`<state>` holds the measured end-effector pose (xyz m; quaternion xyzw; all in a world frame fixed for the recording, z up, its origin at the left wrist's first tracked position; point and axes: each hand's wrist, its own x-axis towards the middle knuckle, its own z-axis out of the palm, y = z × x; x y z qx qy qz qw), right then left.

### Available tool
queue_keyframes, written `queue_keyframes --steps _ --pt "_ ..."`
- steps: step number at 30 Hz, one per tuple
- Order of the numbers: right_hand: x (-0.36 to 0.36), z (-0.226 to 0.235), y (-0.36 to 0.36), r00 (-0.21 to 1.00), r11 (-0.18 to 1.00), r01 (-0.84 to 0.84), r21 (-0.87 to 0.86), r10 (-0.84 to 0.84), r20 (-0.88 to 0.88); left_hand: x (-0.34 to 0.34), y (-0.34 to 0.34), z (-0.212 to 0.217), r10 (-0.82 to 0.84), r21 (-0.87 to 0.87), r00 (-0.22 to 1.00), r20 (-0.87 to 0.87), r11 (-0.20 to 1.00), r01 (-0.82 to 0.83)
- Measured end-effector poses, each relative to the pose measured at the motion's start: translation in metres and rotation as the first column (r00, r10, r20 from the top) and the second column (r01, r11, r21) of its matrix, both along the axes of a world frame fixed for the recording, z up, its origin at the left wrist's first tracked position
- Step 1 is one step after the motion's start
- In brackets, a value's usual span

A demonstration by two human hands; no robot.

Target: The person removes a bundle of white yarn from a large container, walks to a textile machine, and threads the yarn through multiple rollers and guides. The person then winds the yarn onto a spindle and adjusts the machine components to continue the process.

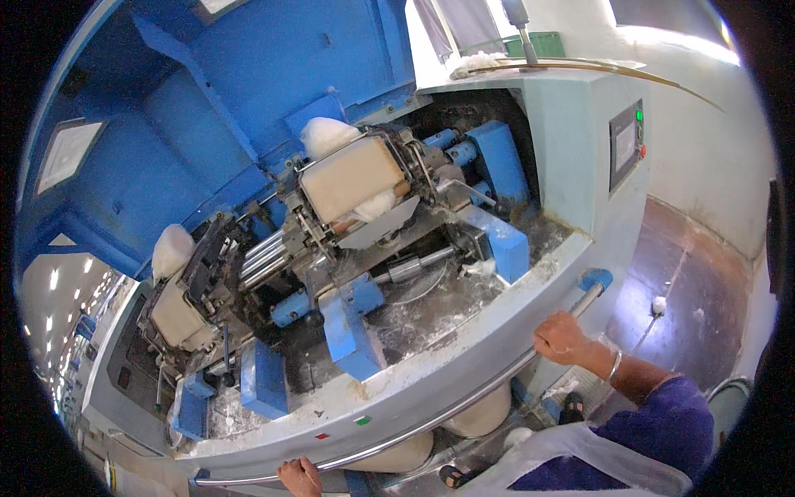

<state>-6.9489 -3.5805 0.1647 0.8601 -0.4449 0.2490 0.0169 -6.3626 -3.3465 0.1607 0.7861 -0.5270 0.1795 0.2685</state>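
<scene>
We are gripping the long metal rail (431, 418) that is running along the front edge of the machine (348, 248); our right hand (561, 337) is closed over it near its blue end cap (598, 279), and our left hand (300, 478) is curled around it far down toward the other end, partly cut off by the lower edge of the view; as we are judging it, we are only bracing or taking hold, and nothing inside the machine is being touched yet.

The rail is looking smooth, shiny and curved in this view, and it is lying just below the pale, dusty ledge (414, 373); beyond our hands, the machine's open bed is showing steel rollers (265, 253), blue blocks (352, 327) and two beige padded covers (352, 176), each with a tuft of white fibre (327, 134) sitting above it; lint is lying scattered across the bed.

Further past our right hand, a small control panel (627, 145) is sitting on the pale green housing; below our hands, round white cans (484, 414) are standing under the ledge, and a sandalled foot (571, 406) is resting on the floor (704, 306).
</scene>
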Motion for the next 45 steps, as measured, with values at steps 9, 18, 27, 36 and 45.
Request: queue_keyframes --steps 9,18,27,36,45 --pt "-0.021 0.116 -0.051 0.864 0.752 -0.461 0.472 0.502 0.043 -0.041 -0.03 0.071 -0.014 -0.169 0.892 -0.451 0.983 -0.07" --pt "0.092 0.282 -0.203 0.911 0.647 -0.392 -0.654 0.372 -0.178 -0.202 -0.261 0.311 -0.515 -0.173 0.802 0.302 0.798 0.578" --pt "0.129 0.297 -0.251 0.768 0.588 -0.533 -0.608 0.036 -0.639 -0.233 -0.435 0.304 -0.369 0.076 0.686 0.627 0.905 0.418" --pt "0.129 0.374 -0.3 0.896 0.721 -0.289 -0.63 0.436 0.088 -0.212 -0.458 0.3 -0.323 0.063 0.54 0.777 0.894 0.444" --pt "0.148 0.484 -0.404 0.77 0.751 -0.18 -0.635 0.509 0.384 -0.201 -0.473 0.391 -0.213 0.007 0.373 0.903 0.876 0.482"
